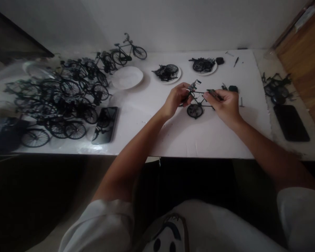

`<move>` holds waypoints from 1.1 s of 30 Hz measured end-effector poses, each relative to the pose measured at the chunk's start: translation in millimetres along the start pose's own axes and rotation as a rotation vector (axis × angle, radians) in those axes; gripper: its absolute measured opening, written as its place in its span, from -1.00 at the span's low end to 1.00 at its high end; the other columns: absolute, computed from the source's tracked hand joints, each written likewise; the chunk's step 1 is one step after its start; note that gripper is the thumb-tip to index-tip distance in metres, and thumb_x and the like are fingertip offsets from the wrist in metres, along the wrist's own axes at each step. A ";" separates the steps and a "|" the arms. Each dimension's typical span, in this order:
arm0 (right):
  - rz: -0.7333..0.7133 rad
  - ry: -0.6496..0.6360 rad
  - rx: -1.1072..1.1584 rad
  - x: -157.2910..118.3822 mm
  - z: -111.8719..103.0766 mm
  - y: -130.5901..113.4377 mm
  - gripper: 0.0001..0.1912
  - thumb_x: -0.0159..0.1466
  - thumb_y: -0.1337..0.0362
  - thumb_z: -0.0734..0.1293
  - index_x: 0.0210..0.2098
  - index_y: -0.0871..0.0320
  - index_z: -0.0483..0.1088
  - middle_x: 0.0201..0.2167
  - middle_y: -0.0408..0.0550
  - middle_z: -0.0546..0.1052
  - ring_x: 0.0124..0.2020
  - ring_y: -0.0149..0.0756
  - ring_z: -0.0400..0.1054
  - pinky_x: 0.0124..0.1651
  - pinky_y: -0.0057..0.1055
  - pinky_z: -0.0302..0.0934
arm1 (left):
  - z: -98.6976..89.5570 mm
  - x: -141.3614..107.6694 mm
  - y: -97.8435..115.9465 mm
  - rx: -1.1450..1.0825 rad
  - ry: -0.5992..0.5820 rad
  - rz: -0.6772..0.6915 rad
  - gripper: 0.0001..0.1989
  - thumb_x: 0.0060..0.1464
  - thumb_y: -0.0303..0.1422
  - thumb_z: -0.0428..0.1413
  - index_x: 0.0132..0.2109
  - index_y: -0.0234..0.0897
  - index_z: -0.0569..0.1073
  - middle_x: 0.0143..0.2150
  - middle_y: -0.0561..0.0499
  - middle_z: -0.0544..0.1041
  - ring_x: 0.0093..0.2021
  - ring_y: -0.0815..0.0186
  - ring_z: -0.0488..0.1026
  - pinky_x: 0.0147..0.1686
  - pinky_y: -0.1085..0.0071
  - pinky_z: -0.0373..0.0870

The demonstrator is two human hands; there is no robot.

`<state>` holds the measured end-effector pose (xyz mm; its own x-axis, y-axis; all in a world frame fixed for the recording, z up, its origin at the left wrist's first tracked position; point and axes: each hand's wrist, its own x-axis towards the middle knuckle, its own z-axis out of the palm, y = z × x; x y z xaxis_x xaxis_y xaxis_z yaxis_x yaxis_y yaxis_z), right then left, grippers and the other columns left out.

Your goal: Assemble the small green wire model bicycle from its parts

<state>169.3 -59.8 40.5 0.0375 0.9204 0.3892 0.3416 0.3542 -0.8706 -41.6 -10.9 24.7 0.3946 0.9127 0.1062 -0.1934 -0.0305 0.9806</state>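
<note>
Between my hands is a small black model bicycle (195,110), held a little above the white work surface. One spoked wheel hangs toward me, and its handlebar points up and away. My left hand (175,100) is closed around the handlebar end. My right hand (225,105) pinches the other end of the thin frame, with a small dark piece showing at its fingertips. The fingers partly cover both ends of the bicycle, so the exact grip points are hidden.
Several finished model bicycles (68,87) crowd the left side. A white plate (128,77) lies beside them, and two plates of bicycle parts (166,73) stand farther back. One phone (105,125) lies left, another (291,122) right. A small screwdriver (236,62) is at the back right.
</note>
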 end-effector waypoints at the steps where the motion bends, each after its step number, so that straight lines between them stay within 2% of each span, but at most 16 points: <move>1: 0.013 0.000 0.005 0.6 0.5 0.1 -0.35 0.26 -0.22 0.58 -0.57 0.08 0.27 -0.56 -0.18 0.11 -0.45 -0.36 0.03 -0.43 -0.37 -0.01 | 0.4 -0.3 0.4 0.004 0.008 -0.003 -0.67 0.45 -0.03 0.13 -0.18 -0.17 0.38 -0.51 0.13 0.29 -0.52 0.39 0.31 -0.54 0.48 0.17; 6: 0.083 -0.028 0.058 0.4 3.4 -1.3 -0.38 0.23 -0.19 0.61 -0.55 0.07 0.28 -0.56 -0.19 0.19 -0.45 -0.36 0.10 -0.43 -0.36 0.00 | -0.1 -1.0 -3.1 0.041 0.060 0.047 -0.78 0.41 -0.18 0.20 -0.13 -0.16 0.35 -0.45 0.18 0.22 -0.49 0.45 0.28 -0.49 0.53 0.14; 12: 0.156 -0.069 0.134 -0.1 6.9 3.7 -0.41 0.19 -0.22 0.61 -0.52 0.06 0.34 -0.58 -0.21 0.22 -0.49 -0.39 0.06 -0.47 -0.37 -0.06 | -5.0 2.3 -10.6 0.053 0.054 0.106 -0.69 0.36 -0.12 0.30 -0.06 -0.13 0.35 -0.44 0.18 0.24 -0.49 0.44 0.25 -0.47 0.47 0.13; 16: 0.179 -0.076 0.190 1.3 7.7 6.4 -0.45 0.16 -0.18 0.64 -0.49 0.08 0.40 -0.58 -0.23 0.22 -0.49 -0.40 0.08 -0.48 -0.38 -0.04 | -6.9 4.9 -16.0 0.039 0.041 0.064 -0.67 0.36 -0.08 0.31 -0.07 -0.12 0.34 -0.48 0.21 0.21 -0.52 0.45 0.22 -0.50 0.48 0.12; 19: 0.208 -0.076 0.206 2.7 6.6 8.3 -0.46 0.15 -0.17 0.65 -0.49 0.08 0.42 -0.57 -0.24 0.21 -0.50 -0.41 0.06 -0.50 -0.38 -0.06 | -6.6 2.2 -17.1 0.045 0.038 0.051 -0.64 0.36 -0.03 0.30 0.00 -0.10 0.36 -0.49 0.22 0.27 -0.56 0.46 0.22 -0.51 0.48 0.15; 24: 0.273 -0.081 0.222 3.7 4.7 11.9 -0.46 0.15 -0.19 0.67 -0.46 0.09 0.46 -0.57 -0.26 0.19 -0.52 -0.44 -0.03 -0.53 -0.38 -0.13 | -4.0 -4.8 -15.5 0.108 0.034 0.167 -0.54 0.34 0.02 0.31 0.20 -0.05 0.41 -0.49 0.20 0.32 -0.58 0.42 0.24 -0.48 0.41 0.23; 30: 0.353 -0.149 0.300 3.5 4.5 10.3 -0.39 0.09 -0.26 0.68 -0.45 0.07 0.43 -0.62 -0.29 0.15 -0.57 -0.47 -0.11 -0.55 -0.39 -0.24 | -6.7 -1.2 -20.1 0.216 -0.016 0.338 -0.54 0.40 0.12 0.21 0.18 -0.06 0.40 -0.51 0.24 0.07 -0.58 0.42 0.08 -0.49 0.40 0.03; 33: 0.374 -0.180 0.312 3.4 3.9 8.2 -0.39 0.11 -0.26 0.68 -0.43 0.08 0.44 -0.62 -0.30 0.13 -0.57 -0.48 -0.11 -0.54 -0.39 -0.25 | -9.6 0.3 -22.1 0.285 -0.040 0.390 -0.53 0.44 0.15 0.15 0.20 -0.06 0.37 -0.49 0.24 0.03 -0.58 0.43 0.04 -0.48 0.41 -0.01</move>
<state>168.6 -53.1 33.4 -0.0682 0.9977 0.0006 0.0380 0.0032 -0.9993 -45.8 -6.1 1.6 0.3766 0.7948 0.4758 -0.0822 -0.4830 0.8718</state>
